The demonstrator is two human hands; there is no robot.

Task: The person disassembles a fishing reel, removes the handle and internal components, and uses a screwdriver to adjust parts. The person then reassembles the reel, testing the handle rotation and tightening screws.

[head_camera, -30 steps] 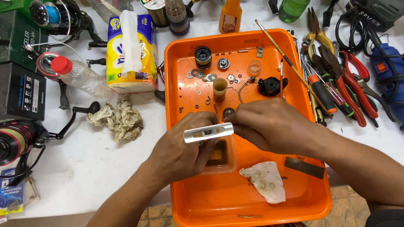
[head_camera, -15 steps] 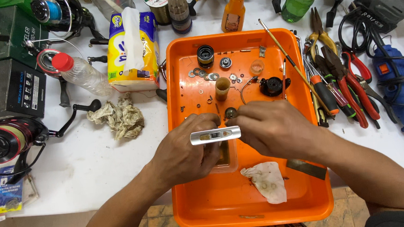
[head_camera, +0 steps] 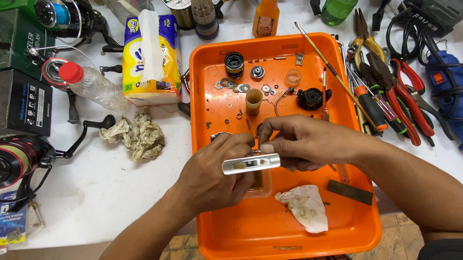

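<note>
Here, a person's two hands meet over an orange tray on a white bench, both gripping a short silver metal tube held level above the tray's middle. The left hand wraps its fingers around the tube's left end, while the right hand pinches the right end between thumb and fingertips. The tube has a slot in its side; what sits inside the slot cannot be made out.

Small parts lie scattered at the far end of the tray: washers, a black spool, a tan cylinder standing upright and a black gear housing. A crumpled white tissue lies in the near part of the tray, just beside a dark flat bar.

To the right of the tray, pliers with red handles and screwdrivers lie side by side, with a blue rotary tool farther out. To the left are a soiled rag, a yellow tissue pack, a clear bottle with a red cap and a fishing reel.
</note>
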